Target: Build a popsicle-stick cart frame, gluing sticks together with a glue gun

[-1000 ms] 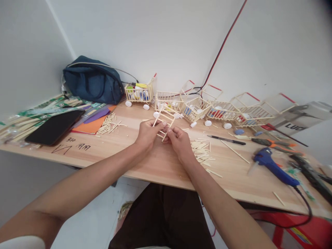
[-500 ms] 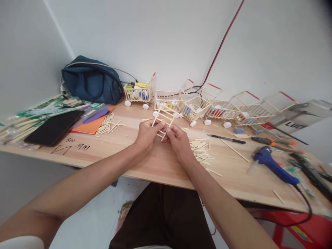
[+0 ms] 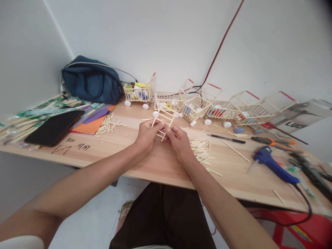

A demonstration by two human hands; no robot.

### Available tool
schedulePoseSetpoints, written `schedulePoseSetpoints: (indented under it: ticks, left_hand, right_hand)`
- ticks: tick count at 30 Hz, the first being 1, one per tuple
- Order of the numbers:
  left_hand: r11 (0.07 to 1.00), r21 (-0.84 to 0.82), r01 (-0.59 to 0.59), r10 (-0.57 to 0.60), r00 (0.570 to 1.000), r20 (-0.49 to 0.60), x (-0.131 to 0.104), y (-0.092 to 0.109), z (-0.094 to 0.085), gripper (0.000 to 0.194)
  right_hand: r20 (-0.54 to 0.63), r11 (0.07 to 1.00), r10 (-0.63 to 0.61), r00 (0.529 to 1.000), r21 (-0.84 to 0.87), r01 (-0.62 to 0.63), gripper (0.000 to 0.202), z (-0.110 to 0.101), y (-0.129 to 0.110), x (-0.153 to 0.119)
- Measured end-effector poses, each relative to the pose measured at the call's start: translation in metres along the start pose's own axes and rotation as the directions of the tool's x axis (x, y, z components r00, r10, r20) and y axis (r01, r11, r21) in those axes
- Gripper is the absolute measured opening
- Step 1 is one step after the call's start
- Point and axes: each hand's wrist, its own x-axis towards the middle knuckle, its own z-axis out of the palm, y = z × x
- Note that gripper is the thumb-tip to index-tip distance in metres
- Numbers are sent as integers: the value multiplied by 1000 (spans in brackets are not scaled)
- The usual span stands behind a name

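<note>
A small open frame of pale wooden sticks is held up over the table between both hands. My left hand pinches its left side, thumb on top. On the lower right side, my right hand grips it between thumb and curled fingers. The fingertips of the two hands nearly meet and hide part of the frame's lower end. Short cut sticks lie in a loose pile just right of my right hand. Another heap of short sticks lies left of my left hand.
Several miniature stick carts with round wheels line the wall. A blue glue gun, pliers and a black pen lie to the right. On the left are a phone, orange paper and a blue bag.
</note>
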Motion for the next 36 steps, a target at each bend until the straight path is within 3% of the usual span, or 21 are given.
schedulePoseSetpoints:
  ticks: [36]
  left_hand:
    - [999, -48, 22, -22, 1000, 13, 4, -6, -2, 28]
  right_hand:
    - [-7, 1000, -9, 1000, -18, 9, 22, -1, 4, 1]
